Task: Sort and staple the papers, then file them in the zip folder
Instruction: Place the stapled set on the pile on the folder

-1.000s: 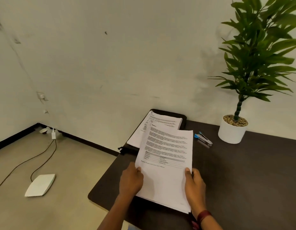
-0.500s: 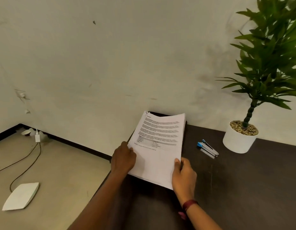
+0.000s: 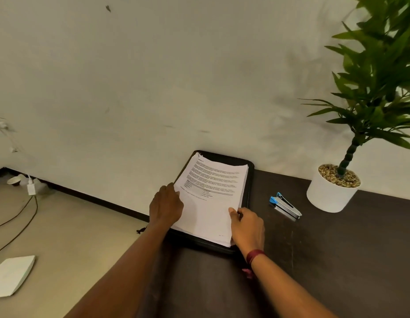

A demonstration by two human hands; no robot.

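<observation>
A dark table (image 3: pixel 337 260) stands against a pale, scuffed wall (image 3: pixel 176 76). The right hand (image 3: pixel 246 228) pinches the papers (image 3: pixel 211 203): its thumb (image 3: pixel 232 211) lies on the top sheet and the other fingers curl at the stack's right edge. The left hand (image 3: pixel 166 206) lies over the opposite edge, back upward, with a fingertip touching the top sheet. Whether its fingers curl under the stack I cannot tell. Between the two hands the papers lie flat on the black zip folder (image 3: pixel 251 177), whose rim shows beyond the fingertips and just outside the right thumb. Further right of that hand, apart from the folder, lies a blue-and-silver stapler (image 3: pixel 285 205), and beyond it a white pot (image 3: pixel 330 196) with a green plant.

The step looks like squaring the stack before sorting, and nothing appears stapled yet. To do it well, both hands should press the long edges inward together, then true up the far left corner, which looks ragged. Lifting sheets one at a time under the thumb would keep the pile from fanning off the folder.

The top sheet carries a bold heading, paragraphs and a small table, all too small to read. No brand shows on the stapler or the folder.
</observation>
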